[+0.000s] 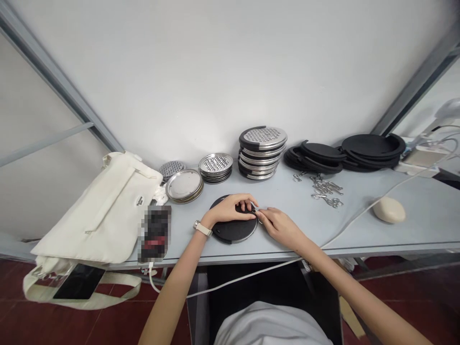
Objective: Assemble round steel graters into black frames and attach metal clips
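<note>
A round black-backed grater (235,231) with a thin metallic edge lies flat near the front of the table. My left hand (232,208) is curled over its upper part, its thumb and fingers closing at the right rim. There my right hand (278,225) pinches a small wire clip (255,211), mostly covered by the fingers. To the right, several loose wire clips (327,188) are scattered in a heap. Behind stands a stack of grater discs (264,139) set in black rims.
Perforated metal discs (215,164) and plain metal discs (184,184) are piled at the left. Black round holders (373,146) are stacked at the right. A white bag (104,206), a blurred phone (154,235), a white cable (348,227) and a cream rounded object (389,210) also lie here.
</note>
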Available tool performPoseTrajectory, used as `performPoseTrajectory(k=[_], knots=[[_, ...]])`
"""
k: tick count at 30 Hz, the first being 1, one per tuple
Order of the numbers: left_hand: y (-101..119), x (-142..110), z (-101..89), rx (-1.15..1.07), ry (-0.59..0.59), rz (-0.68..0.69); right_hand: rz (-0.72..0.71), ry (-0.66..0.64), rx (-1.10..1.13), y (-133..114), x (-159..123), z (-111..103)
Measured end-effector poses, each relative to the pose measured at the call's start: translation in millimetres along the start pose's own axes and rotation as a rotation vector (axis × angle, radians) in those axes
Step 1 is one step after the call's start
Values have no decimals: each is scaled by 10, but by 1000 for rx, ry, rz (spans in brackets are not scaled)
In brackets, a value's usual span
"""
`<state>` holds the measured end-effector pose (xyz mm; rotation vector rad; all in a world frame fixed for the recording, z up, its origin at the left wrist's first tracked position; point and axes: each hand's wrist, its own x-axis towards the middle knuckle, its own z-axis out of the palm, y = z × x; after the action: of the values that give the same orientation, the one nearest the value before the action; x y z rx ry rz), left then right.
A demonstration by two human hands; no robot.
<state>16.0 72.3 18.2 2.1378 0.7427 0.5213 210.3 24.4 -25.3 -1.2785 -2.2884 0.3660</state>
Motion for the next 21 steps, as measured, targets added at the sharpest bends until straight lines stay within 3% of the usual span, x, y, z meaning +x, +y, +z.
performPoseTrajectory(k=[6,21], knots=[[6,4,-8,26,-9,-23,59,-14,4,3,18,3],[-22,-3,-14,55,8,-2,-29,4,-17,-53,-36,-52]])
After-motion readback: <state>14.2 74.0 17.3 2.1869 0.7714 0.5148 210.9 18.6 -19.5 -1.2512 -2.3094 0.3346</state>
